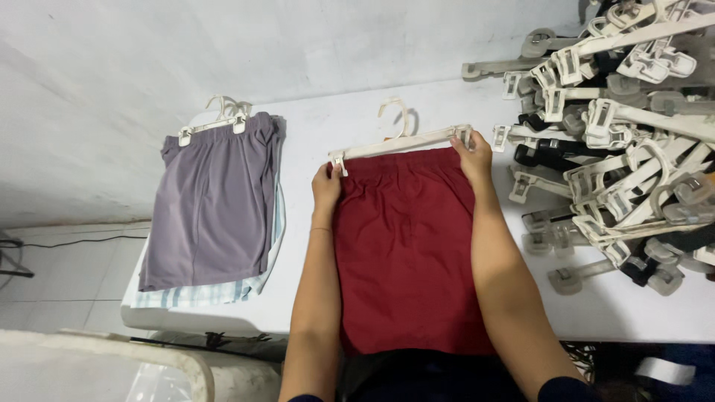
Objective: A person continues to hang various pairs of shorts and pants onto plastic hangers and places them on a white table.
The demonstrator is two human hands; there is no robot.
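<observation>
Forearms, two, bare, entered from the bottom edge and ran up either side of the red shorts (406,253).

Red shorts: lay flat on the white desk (313,126), waistband away from the camera, hem reaching the near desk edge.

White clip hanger (402,141): lay along the waistband of the red shorts, hook pointing away toward the wall, one clip at each end.

Left hand (326,186): rested on the left corner of the waistband, just below the hanger's left clip; fingers (331,170) pressed together, pinching the cloth at the clip.

Right hand (474,156): sat at the right corner of the waistband; fingers (460,141) closed around the hanger's right clip and the cloth under it.

Grey shorts (212,201): lay well apart to the left on the same desk, already clipped to a white hanger (216,119), on top of a small stack.

Striped light-blue cloth (194,295): showed beneath the grey shorts along the lower and right edges of the stack.

Pile of loose hangers (618,141): white, grey and black clip hangers, heaped on the right end of the desk, near the right hand but not touching it.

Tiled floor (67,268): visible at lower left, with a dark cable lying across it.
</observation>
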